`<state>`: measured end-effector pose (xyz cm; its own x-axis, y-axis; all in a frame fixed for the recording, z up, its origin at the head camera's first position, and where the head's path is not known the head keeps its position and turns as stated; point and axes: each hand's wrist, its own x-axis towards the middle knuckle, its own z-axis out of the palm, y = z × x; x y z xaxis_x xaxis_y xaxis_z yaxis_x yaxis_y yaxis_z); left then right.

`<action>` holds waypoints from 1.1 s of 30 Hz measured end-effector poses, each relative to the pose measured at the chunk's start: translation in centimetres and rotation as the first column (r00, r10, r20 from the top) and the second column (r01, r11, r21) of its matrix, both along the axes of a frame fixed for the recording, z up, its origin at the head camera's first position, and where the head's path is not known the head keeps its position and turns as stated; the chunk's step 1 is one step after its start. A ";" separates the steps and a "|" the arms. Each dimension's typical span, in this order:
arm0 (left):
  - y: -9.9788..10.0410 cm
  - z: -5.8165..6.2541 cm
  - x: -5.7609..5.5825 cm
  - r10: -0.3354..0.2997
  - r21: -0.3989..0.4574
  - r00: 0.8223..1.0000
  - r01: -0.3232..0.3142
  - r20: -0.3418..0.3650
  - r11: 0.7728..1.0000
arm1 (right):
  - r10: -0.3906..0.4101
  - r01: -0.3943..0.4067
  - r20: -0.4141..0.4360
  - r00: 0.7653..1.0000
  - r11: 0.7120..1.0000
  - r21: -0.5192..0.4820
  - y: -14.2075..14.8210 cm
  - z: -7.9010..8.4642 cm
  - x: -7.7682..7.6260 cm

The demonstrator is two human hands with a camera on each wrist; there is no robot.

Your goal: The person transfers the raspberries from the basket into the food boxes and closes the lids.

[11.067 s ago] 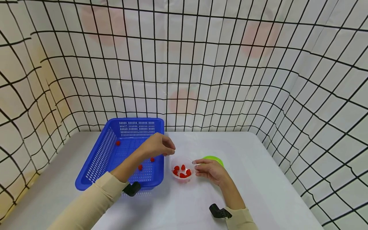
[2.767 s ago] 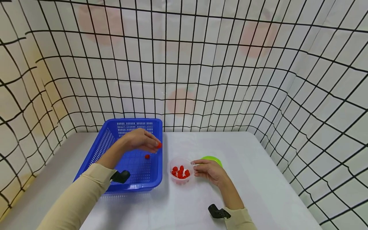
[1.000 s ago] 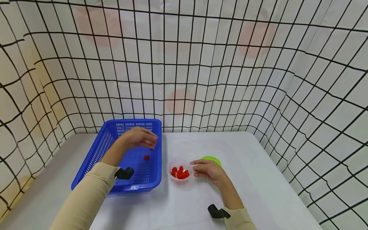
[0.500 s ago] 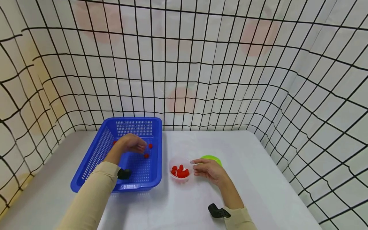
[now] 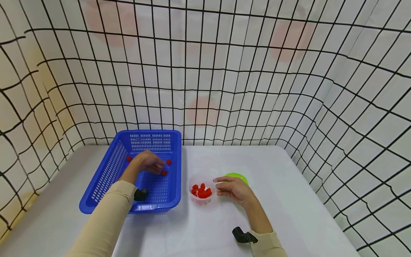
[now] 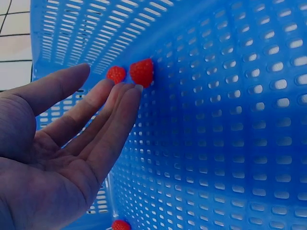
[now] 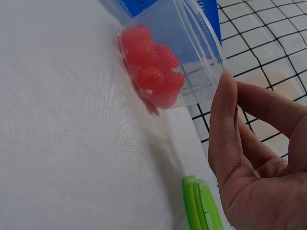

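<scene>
My left hand (image 5: 150,162) reaches down inside the blue basket (image 5: 178,185), fingers extended and slightly bent, thumb apart, holding nothing. In the left wrist view its fingertips are right at a red raspberry (image 6: 142,73), and a second raspberry (image 6: 116,74) lies just beyond. Another raspberry (image 5: 128,158) lies by the basket's left wall. My right hand (image 5: 236,189) pinches the rim of a clear round plastic container (image 7: 199,72) standing on the table. Several raspberries (image 7: 153,64) are gathered in the bottom of it.
A bright green lid (image 5: 237,176) lies on the white table (image 5: 205,232), partly behind the right hand. Black netting (image 5: 205,82) over pale sheeting closes off the back and both sides. The basket's raised walls surround the left hand.
My left hand earlier carried a raspberry above the basket's right side; now it is lower in the basket without one. The container holds more raspberries than before. My right hand stayed at the rim.
</scene>
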<state>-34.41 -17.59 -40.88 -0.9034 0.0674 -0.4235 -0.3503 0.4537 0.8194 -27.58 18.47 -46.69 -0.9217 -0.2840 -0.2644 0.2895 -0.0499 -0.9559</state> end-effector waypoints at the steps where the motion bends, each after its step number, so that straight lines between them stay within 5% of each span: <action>1: 0.0 0.0 0.0 -0.003 -0.005 1.000 0.003 0.002 1.000 | 0.001 -0.001 -0.001 1.000 1.000 -0.001 0.0 0.0 0.0; 25: 0.7 -0.9 -0.5 -0.146 -0.161 0.988 0.153 0.058 0.975 | 0.004 -0.004 0.002 1.000 1.000 -0.013 0.0 0.0 0.1; 33: 0.9 -0.8 -0.3 -0.149 -0.178 0.987 0.158 0.066 0.971 | 0.008 -0.008 -0.003 1.000 1.000 -0.013 0.0 0.1 0.2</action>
<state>-34.70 -16.64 -41.65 -0.8650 0.1209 -0.4871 -0.3044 0.6452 0.7007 -27.39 18.44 -46.61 -0.9202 -0.2944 -0.2579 0.2873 -0.0605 -0.9559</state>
